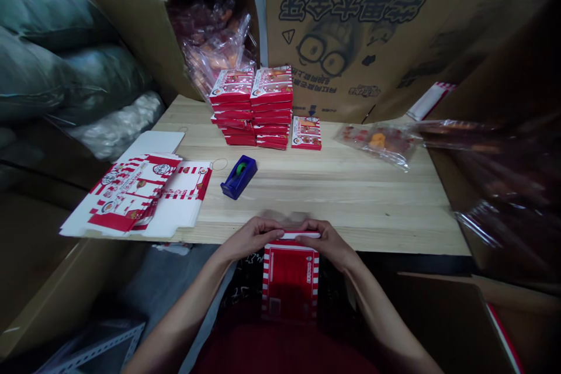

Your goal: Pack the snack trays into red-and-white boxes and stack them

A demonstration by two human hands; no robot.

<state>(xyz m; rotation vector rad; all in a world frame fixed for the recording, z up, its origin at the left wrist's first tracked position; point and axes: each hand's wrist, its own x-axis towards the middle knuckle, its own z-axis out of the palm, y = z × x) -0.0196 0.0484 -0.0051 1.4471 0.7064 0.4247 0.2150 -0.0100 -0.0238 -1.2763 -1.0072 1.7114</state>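
A red packaging box [291, 280] with white striped edges hangs over my lap at the table's near edge. My left hand [254, 238] grips its white upper end at the left corner, fingers closed with the thumb on the near side. On the right corner of that same end, my right hand [331, 243] is closed in the same way. Both thumbs point toward each other along the white flap. Some fingertips are blurred or hidden behind the box. Closest on the table is a blue tape dispenser [239, 177] with a green roll.
Two stacks of red filled boxes [272, 108] stand at the back, beside a single box [307, 132]. Flat printed cartons [135, 193] lie at left. Clear bags [379, 140] spread at right. An open carton [131, 11] of bagged items and a large carton [350, 41] border the table [350, 198].
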